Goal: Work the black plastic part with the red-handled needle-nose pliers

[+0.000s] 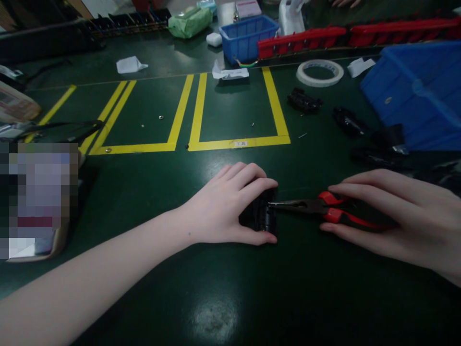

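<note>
My left hand (232,204) lies over a small black plastic part (262,216) on the green table and grips it between thumb and fingers. My right hand (396,216) holds red-and-black needle-nose pliers (317,207) by the handles. The pliers' thin metal tip touches the right side of the black part. Most of the part is hidden under my left fingers.
Several black parts (347,120) lie at the right beside a large blue bin (421,91). Farther back are a roll of white tape (320,73), a small blue crate (247,36), red racks (360,31) and yellow floor-tape boxes (234,142). A phone (39,202) lies at the left.
</note>
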### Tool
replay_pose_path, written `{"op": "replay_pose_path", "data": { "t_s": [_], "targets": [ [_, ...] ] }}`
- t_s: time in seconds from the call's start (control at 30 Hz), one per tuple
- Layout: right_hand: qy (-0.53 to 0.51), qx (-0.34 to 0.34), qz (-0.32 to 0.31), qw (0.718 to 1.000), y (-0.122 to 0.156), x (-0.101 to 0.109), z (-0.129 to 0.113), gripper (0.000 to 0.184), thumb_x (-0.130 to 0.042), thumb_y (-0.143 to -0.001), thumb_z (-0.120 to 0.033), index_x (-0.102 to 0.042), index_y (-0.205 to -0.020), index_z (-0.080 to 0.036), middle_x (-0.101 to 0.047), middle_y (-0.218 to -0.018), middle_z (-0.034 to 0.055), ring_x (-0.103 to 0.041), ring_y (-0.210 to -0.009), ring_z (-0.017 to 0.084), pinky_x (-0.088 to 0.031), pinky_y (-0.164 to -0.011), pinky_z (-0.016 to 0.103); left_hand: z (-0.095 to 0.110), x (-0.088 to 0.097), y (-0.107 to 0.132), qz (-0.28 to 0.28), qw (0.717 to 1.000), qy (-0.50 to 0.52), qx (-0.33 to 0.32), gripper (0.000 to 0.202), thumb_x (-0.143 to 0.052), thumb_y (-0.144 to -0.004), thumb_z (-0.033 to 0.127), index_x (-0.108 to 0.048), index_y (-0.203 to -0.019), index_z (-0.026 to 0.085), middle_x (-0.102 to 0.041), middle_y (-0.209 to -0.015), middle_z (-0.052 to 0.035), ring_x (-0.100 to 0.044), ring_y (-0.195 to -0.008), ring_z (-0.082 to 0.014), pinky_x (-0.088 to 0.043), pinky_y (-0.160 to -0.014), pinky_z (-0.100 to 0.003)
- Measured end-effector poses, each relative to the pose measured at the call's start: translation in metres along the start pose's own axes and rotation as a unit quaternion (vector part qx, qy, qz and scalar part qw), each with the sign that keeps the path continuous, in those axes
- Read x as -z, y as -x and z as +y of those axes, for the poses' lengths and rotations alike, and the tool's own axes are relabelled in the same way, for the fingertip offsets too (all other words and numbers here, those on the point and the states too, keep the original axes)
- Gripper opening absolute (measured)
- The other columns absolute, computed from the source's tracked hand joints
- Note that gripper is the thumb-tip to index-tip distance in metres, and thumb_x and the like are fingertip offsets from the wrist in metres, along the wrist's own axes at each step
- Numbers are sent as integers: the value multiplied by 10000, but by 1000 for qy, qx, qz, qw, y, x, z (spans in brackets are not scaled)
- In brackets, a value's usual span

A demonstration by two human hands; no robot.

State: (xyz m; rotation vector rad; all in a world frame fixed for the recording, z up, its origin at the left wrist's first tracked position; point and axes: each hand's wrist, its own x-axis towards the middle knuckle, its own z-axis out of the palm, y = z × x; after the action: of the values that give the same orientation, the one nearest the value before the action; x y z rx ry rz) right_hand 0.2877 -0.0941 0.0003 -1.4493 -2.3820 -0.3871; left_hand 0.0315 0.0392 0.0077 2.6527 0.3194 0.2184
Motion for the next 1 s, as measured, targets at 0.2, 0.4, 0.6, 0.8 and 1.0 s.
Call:
{"op": "replay_pose_path", "data": {
  "t_s": [0.2,0.4,0.6,0.8,1.0],
  "targets": [
    [-21,-8,9,1000,-1,-3,0,412,-648,-804,-415,-579,-1091,-128,-629,-985,99,-621,-843,186,-507,-705,297,0,0,0,0,1000,-3,2,704,-640,-763,618,-491,-1263,145,-541,-1188,-112,-497,-1055,-280,-434,-874,-396],
    [-19,-59,26,998,-2,3,-5,346,-614,-834,-428,-594,-1040,-151,-637,-957,69,-619,-806,148,-484,-693,261,0,0,1,4,1000,-2,-3,706,-655,-764,594,-494,-1265,123,-540,-1190,-112,-494,-1052,-267,-428,-870,-380],
    [-18,-74,14,997,-2,3,-6,343,-559,-855,-481,-564,-1062,-208,-636,-958,42,-638,-771,161,-503,-641,292,0,0,0,-1,1000,-1,-1,709,-634,-771,614,-493,-1271,132,-537,-1197,-113,-487,-1063,-272,-423,-878,-379],
    [-3,-66,9,998,-2,3,-7,326,-562,-859,-464,-561,-1066,-212,-634,-960,35,-637,-761,154,-494,-618,292,0,-1,0,-3,1000,1,3,699,-631,-770,617,-482,-1274,156,-537,-1203,-105,-488,-1071,-276,-431,-882,-394],
    [7,-47,15,999,-3,1,-8,341,-562,-858,-469,-571,-1045,-184,-628,-945,44,-622,-746,137,-469,-574,265,-1,-1,1,4,1000,0,-2,708,-635,-764,624,-488,-1266,147,-542,-1194,-108,-493,-1056,-273,-433,-871,-391]
  ]
}}
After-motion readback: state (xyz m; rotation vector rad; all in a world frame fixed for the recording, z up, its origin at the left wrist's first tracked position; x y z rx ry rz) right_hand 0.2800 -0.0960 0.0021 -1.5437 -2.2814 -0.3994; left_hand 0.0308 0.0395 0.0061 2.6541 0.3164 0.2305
